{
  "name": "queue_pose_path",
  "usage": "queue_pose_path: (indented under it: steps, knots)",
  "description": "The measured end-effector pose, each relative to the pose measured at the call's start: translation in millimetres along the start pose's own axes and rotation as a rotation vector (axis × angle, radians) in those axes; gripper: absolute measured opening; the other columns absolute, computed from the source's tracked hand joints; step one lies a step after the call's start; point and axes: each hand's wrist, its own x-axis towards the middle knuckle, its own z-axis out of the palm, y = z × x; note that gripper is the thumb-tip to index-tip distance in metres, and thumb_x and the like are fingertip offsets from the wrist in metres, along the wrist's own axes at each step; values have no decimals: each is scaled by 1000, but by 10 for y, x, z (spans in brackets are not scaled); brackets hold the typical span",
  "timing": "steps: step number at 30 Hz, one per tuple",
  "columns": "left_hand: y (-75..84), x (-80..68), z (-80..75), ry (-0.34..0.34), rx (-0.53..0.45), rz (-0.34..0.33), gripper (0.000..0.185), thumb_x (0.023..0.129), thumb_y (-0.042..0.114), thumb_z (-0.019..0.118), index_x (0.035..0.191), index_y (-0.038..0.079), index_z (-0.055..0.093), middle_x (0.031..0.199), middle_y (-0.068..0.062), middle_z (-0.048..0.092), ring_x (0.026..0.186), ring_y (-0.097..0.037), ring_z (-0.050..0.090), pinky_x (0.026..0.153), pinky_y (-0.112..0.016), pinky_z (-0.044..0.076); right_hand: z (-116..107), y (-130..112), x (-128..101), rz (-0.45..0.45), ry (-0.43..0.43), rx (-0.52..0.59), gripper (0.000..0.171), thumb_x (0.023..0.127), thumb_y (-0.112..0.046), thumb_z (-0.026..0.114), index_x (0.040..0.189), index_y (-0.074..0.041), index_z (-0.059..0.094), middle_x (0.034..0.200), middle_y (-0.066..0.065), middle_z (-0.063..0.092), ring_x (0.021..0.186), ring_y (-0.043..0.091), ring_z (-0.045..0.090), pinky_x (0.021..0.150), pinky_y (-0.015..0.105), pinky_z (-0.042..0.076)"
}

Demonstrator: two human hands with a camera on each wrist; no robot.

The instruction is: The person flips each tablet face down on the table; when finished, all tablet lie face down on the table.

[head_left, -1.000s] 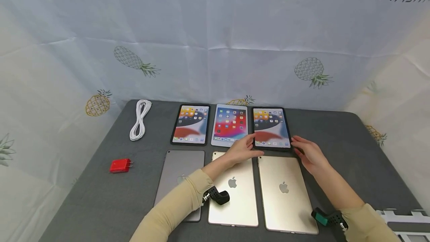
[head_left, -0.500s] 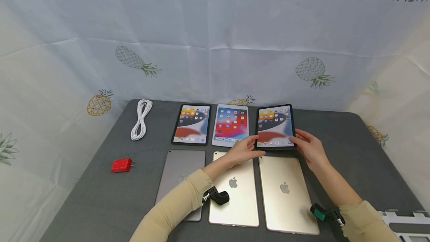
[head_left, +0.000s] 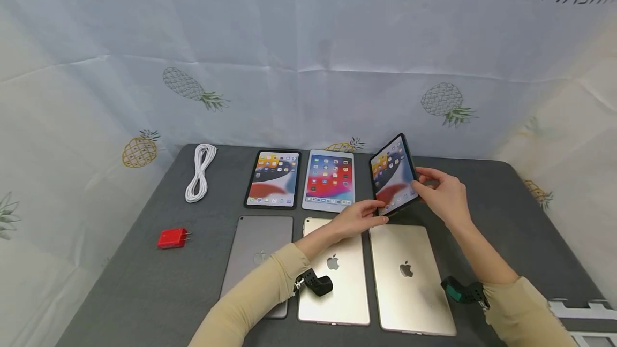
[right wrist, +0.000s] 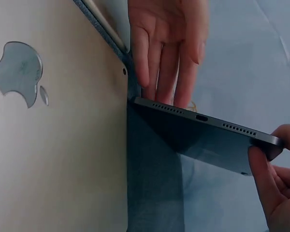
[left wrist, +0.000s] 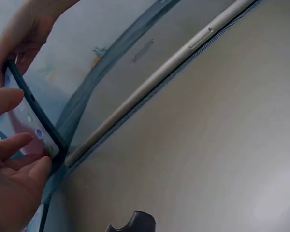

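Note:
A dark tablet (head_left: 391, 173) with a lit screen is lifted off the grey table (head_left: 487, 202) and tilted up on its near left corner. My right hand (head_left: 436, 189) pinches its right edge. My left hand (head_left: 371, 213) touches its lower left corner with straight fingers. In the right wrist view the dark tablet (right wrist: 208, 137) shows its port edge, my right hand (right wrist: 275, 179) pinches one corner, and my left hand (right wrist: 166, 48) hangs behind it, fingers straight. In the left wrist view my left hand (left wrist: 14, 183) lies against the dark tablet (left wrist: 34, 104).
Two lit tablets, a black-framed one (head_left: 273, 178) and a white one (head_left: 330, 180), lie in the back row. A grey tablet (head_left: 257, 245) and two gold tablets (head_left: 337, 283) (head_left: 409, 277) lie face down in front. A white cable (head_left: 200, 173) and red charger (head_left: 172, 238) lie left.
The dark tablet went from flat on the table to lifted and tilted, its right side raised. My right hand closed on its edge and rose; my left hand stayed at its lower left corner.

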Motion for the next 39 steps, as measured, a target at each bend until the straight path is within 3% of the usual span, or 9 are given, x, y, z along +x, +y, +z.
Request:
queue_pose_path:
  steps: [4, 7, 11, 17, 21, 26, 34, 39]
  knots:
    - [94, -16, -49, 27, -59, 45, 46, 96, 21, 63, 138, 6, 54, 139, -9, 55, 128, -17, 51, 97, -24, 46, 73, -160, 16, -103, -8, -52, 41, 91, -20, 67, 126, -1, 63, 90, 9, 65, 58, 9, 64, 51, 24, 51]
    - [208, -26, -95, 51, -88, 105, 45, 97, 18, 60, 140, 6, 51, 140, -9, 54, 127, -18, 53, 95, -24, 48, 137, -236, 22, -130, -29, -37, 43, 92, -23, 68, 129, -1, 61, 92, 9, 64, 61, 11, 65, 52, 24, 52]
    - [382, -36, -146, 98, -134, 153, 46, 100, 19, 56, 144, 9, 47, 143, -8, 51, 128, -19, 52, 97, -27, 48, 234, -287, 31, -133, -93, 25, 52, 93, -34, 66, 134, -4, 57, 101, 11, 63, 66, 17, 68, 56, 25, 55]
    - [546, -27, -210, 171, -206, 135, 48, 103, 26, 50, 148, 10, 43, 143, -7, 51, 123, -20, 56, 91, -32, 52, 386, -292, 23, -78, -232, 178, 65, 92, -46, 64, 143, -8, 49, 125, 15, 58, 93, 30, 67, 69, 36, 59]
    - [572, -18, -270, 213, -176, 121, 47, 104, 30, 48, 147, 11, 44, 144, -8, 50, 122, -20, 57, 88, -32, 53, 467, -295, 5, -57, -304, 251, 68, 91, -46, 65, 145, -10, 47, 136, 15, 52, 107, 33, 61, 75, 42, 58]
    - [561, -29, -320, 230, -137, 103, 50, 102, 29, 53, 148, 13, 43, 145, -9, 49, 120, -17, 58, 85, -29, 54, 528, -282, -13, -63, -333, 263, 67, 91, -44, 67, 145, -11, 46, 139, 16, 51, 109, 34, 62, 77, 45, 57]
    - [522, -67, -334, 280, -33, 110, 60, 96, 27, 63, 149, 12, 41, 145, -10, 48, 126, -18, 53, 92, -29, 50, 596, -126, -89, -122, -391, 128, 74, 88, -44, 71, 148, -12, 42, 143, 16, 46, 123, 36, 52, 87, 53, 52]
    - [494, -83, -331, 320, 24, 116, 64, 93, 25, 69, 149, 13, 41, 145, -10, 48, 126, -21, 53, 94, -30, 49, 641, -14, -148, -127, -420, 108, 75, 87, -39, 74, 148, -9, 41, 144, 18, 43, 125, 40, 50, 91, 57, 48]
